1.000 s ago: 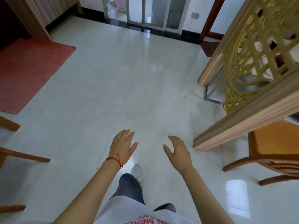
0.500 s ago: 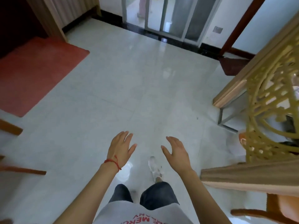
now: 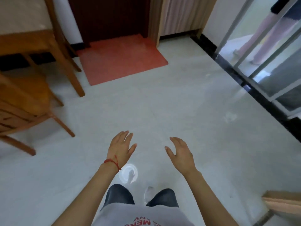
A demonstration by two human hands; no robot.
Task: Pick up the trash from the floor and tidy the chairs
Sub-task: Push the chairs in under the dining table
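My left hand (image 3: 121, 148), with a red string at the wrist, hovers over the pale tiled floor (image 3: 162, 103), fingers relaxed and holding nothing. My right hand (image 3: 180, 153) floats beside it, also spread and empty. A wooden chair (image 3: 24, 98) with an orange seat stands at the left, a little way from my left hand. A second wooden chair (image 3: 40, 39) stands behind it by the wall. No trash shows on the floor.
A red mat (image 3: 122, 59) lies before a dark doorway at the back. Sliding glass doors (image 3: 268, 62) with a black threshold run along the right. A wooden table corner (image 3: 283, 203) juts in at bottom right. My legs and a shoe (image 3: 149, 194) show below.
The view has swung to the left: the mat and doorway now lie ahead, the chairs have come into view at left, the carved table has slid off right. Both hands stay empty.
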